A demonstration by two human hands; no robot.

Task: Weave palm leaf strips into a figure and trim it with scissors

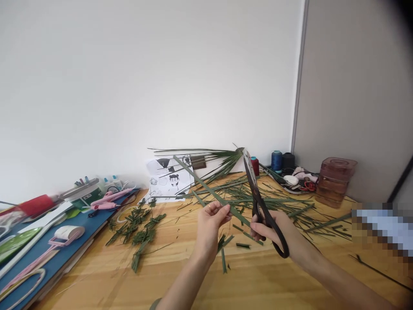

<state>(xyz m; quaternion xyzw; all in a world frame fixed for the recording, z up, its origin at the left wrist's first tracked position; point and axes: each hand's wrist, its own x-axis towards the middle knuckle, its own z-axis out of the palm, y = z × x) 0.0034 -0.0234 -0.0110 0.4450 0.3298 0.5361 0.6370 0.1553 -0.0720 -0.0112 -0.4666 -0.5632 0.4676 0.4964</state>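
- Evidently, the left hand (211, 224) pinches a green strip (239, 215), while the right hand (279, 226) grips scissors (257, 196) and seems to nip the strip's near end, perhaps keeping it taut; the strip slants far-left above the worktop (106, 275).
- The scissors point far and up, probably to keep the blades off the strip.
- Scraps (243, 246) lie near, below the hands; bundles (146, 236) sit left, apart from the loose strips.
- Left, pens (82, 181) show above a green box (85, 196); whether inside, I cannot tell.
- Right, a canister (334, 183) stands, contents unclear; beside it, a tray (287, 188) carries white pieces and red wire (309, 185).
- Farthest, a fanned leaf (222, 160) rests near the wall.
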